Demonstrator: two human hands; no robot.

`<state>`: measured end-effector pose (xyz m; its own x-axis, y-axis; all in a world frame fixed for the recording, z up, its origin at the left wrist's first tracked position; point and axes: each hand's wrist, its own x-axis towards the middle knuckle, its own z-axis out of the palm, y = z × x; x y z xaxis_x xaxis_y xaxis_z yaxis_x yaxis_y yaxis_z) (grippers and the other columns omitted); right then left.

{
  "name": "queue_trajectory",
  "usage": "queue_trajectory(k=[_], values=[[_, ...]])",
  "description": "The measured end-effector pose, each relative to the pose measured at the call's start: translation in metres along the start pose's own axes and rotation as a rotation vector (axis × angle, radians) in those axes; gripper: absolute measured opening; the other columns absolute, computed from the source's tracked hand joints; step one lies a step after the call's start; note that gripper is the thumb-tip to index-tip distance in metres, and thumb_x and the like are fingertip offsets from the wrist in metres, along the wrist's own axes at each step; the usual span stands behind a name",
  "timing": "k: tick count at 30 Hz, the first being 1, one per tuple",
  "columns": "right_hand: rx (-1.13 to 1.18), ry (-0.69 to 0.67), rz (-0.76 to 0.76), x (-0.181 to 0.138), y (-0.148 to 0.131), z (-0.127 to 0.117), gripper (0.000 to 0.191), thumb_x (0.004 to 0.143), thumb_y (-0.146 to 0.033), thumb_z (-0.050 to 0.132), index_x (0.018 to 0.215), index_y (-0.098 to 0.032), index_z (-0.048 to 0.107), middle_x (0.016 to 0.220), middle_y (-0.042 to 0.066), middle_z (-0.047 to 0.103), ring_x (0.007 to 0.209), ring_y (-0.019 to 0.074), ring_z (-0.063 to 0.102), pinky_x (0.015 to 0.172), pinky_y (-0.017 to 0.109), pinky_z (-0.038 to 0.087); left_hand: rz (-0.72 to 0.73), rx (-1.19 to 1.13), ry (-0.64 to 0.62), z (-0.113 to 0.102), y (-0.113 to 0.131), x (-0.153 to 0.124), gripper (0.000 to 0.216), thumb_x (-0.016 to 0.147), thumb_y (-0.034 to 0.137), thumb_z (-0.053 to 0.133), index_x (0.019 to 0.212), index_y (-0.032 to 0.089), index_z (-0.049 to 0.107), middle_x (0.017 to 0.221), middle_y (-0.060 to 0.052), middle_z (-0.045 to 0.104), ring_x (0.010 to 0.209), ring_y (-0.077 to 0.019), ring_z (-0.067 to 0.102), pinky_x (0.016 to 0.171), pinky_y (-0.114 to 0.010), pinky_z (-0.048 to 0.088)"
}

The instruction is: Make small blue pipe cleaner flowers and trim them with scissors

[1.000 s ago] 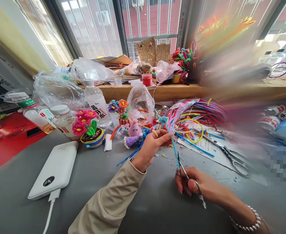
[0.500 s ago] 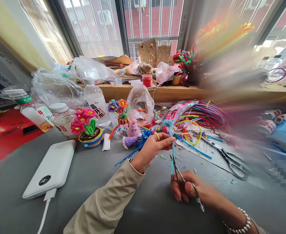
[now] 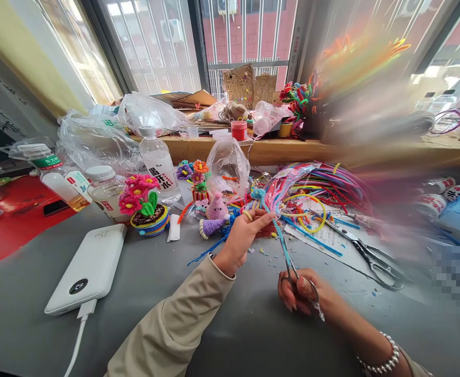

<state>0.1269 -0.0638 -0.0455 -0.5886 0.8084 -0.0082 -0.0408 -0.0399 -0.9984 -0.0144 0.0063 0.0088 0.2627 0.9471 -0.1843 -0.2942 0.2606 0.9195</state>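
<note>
My left hand (image 3: pixel 249 233) pinches a light blue pipe cleaner piece (image 3: pixel 280 238); its thicker looped head (image 3: pixel 258 195) sticks up above the fingers and the stem slants down to the right. Through the handles of small scissors (image 3: pixel 292 269) go the fingers of my right hand (image 3: pixel 302 293). The scissor blades lie along the lower stem; whether they touch it I cannot tell. Just behind my left hand sit dark blue pipe cleaner flowers (image 3: pixel 233 220) and a pink crocheted figure (image 3: pixel 217 207). Small fuzzy clippings are scattered on the grey table.
Large scissors (image 3: pixel 361 248) lie on a paper sheet (image 3: pixel 324 241) at the right, beside a bundle of coloured pipe cleaners (image 3: pixel 332 180). At the left are a white power bank (image 3: pixel 88 267) with cable, a potted pink flower (image 3: pixel 147 209) and bottles (image 3: pixel 159 167). A blurred patch covers the right side.
The blue stem has tilted, its head swinging left and its lower end right. The scissors have turned steeper along the stem, and my right hand has risen slightly.
</note>
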Motion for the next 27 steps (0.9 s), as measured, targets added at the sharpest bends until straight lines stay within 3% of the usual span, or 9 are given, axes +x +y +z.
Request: queue_trajectory(k=[5,13,27], values=[[-0.018,0.016,0.031,-0.0016,0.0044,-0.0025,0.059,0.069,-0.070,0.039,0.050,-0.014,0.043,0.048,-0.004,0.035,0.040,0.0046,0.024,0.039,0.020,0.016,-0.010,-0.019,0.007,0.0002,0.0003,-0.0010,0.025,0.058,0.028,0.071,0.067,0.014,0.052,0.058,0.004,0.055,0.053,-0.0058,0.053,0.057,-0.019,0.042],[-0.072,0.047,0.042,-0.0040,0.0081,-0.0042,0.060,0.066,-0.071,0.042,0.047,-0.015,0.043,0.047,-0.002,0.040,0.046,0.0073,0.032,0.046,0.022,0.023,0.001,-0.026,0.004,0.0016,0.0012,-0.0032,0.024,0.059,0.027,0.070,0.067,0.014,0.052,0.060,0.003,0.057,0.053,-0.0053,0.053,0.057,-0.018,0.043],[-0.036,-0.008,0.001,-0.0026,0.0079,0.0011,0.064,0.067,-0.076,0.033,0.053,-0.014,0.044,0.048,-0.004,0.035,0.039,0.0039,0.026,0.038,0.020,0.019,0.021,-0.048,-0.008,-0.0003,-0.0009,-0.0007,0.027,0.056,0.029,0.072,0.068,0.014,0.053,0.059,0.002,0.059,0.054,-0.0065,0.054,0.058,-0.019,0.042]])
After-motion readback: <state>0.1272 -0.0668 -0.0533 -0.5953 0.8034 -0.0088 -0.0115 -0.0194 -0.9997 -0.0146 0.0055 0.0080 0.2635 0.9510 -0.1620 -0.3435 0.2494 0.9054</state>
